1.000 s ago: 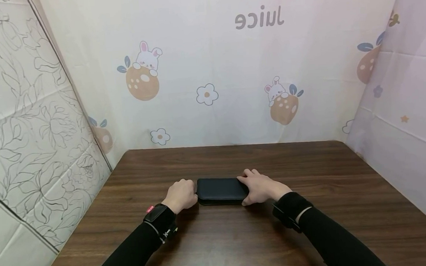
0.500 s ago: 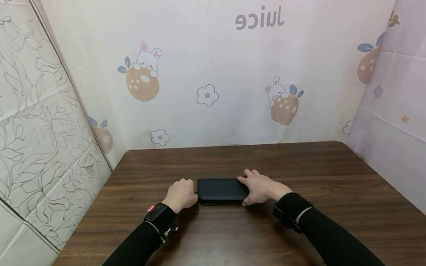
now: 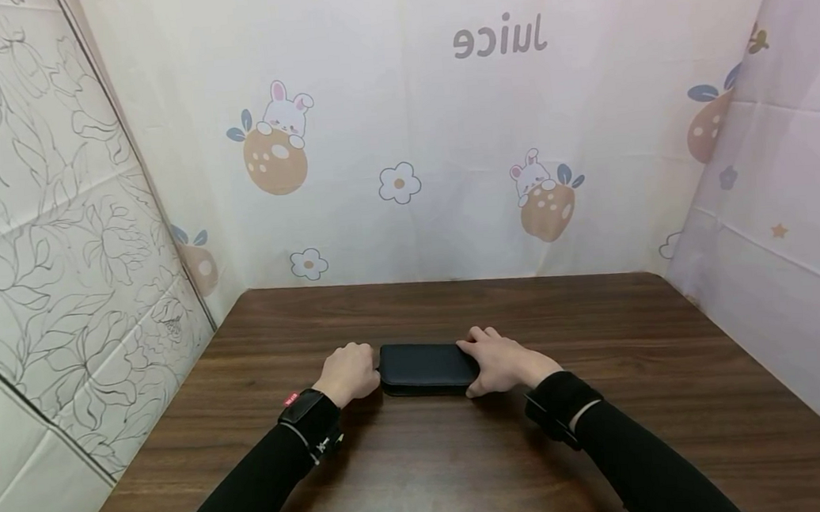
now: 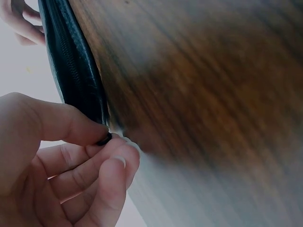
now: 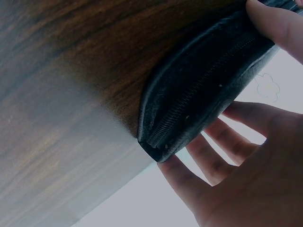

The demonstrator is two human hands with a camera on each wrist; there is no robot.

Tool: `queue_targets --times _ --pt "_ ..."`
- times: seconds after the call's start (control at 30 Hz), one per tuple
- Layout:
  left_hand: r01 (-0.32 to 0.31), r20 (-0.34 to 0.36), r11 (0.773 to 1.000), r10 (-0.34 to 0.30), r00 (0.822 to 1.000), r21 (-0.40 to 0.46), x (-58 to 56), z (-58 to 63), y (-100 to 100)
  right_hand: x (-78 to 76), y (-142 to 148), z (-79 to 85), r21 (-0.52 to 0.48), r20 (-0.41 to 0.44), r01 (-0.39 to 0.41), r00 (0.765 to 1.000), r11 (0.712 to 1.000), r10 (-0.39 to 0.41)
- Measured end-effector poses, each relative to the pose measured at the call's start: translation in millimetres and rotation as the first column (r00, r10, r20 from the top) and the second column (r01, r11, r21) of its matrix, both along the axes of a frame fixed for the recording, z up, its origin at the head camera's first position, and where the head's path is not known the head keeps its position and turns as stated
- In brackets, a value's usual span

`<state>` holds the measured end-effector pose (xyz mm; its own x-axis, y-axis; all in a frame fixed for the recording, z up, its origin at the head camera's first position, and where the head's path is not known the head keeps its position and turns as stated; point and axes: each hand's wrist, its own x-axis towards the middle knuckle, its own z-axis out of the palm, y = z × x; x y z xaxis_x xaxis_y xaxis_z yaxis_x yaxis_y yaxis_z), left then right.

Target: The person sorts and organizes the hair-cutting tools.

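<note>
A black zip-up wallet (image 3: 425,364) lies flat on the brown wooden table (image 3: 431,461), its long side facing me. At its left end my left hand (image 3: 348,374) pinches the small black zipper pull (image 4: 104,139) between thumb and bent fingers. The left wrist view shows the closed zipper teeth running along the wallet's side. My right hand (image 3: 505,360) grips the right end, thumb at the near side and fingers spread over the far top edge. In the right wrist view the zipper (image 5: 189,97) runs to the wallet's corner between thumb and fingers.
A pale curtain (image 3: 400,114) with printed rabbits and fruit hangs behind the table's far edge. More cloth closes off both sides, with line-drawn flowers (image 3: 88,255) on the left. Both wrists carry black bands over black sleeves.
</note>
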<state>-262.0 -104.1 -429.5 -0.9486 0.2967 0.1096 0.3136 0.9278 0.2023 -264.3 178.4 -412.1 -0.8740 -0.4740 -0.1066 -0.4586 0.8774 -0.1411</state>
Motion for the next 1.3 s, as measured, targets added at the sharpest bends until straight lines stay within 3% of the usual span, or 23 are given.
queue_targets --times 0.73,1.3 --pt "0.001 0.029 0.999 -0.002 1.0 0.049 -1.4 1.4 -1 1.8 0 1.1 0.003 0.0 0.002 1.0 1.0 -0.002" --pt "0.009 0.012 0.999 -0.01 1.0 0.043 -11.1 -2.0 -2 1.4 0 -0.3 0.01 -0.001 0.0 1.0 1.0 0.0"
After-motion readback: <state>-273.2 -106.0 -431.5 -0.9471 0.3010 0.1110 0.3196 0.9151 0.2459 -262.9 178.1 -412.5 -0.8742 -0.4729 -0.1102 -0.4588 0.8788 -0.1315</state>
